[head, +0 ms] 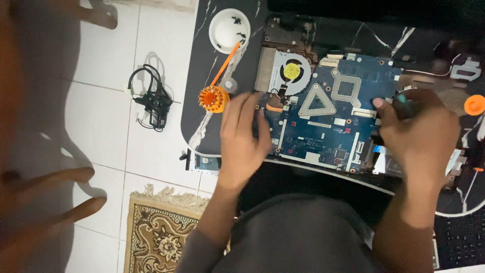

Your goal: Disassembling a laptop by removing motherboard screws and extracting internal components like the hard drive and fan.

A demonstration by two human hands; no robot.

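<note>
**Both hands on a bare laptop board**

The left hand (242,134) lay flat on the left edge of the blue board (323,119), fingers stretched and close together, pinching nothing. The right hand (419,134) curled over the board's right edge, fingers closed around a dark tool with a teal tip (402,99); how tight the grip was could not be told. The board sat in the middle of a dark marbled table (202,101), its fan (290,71) at the upper left.

Handled well, I judged, the board wanted holding by its edges only, palms off the chips, and kept level so the fan and cables did not drag.

Just left of the left hand stood an orange bit holder (213,99). A white dish (222,35) with small dark screws sat beyond it. An orange cap (474,104) lay far right. On the tiled floor lay a black cable bundle (151,98) and a patterned rug (161,232).
</note>
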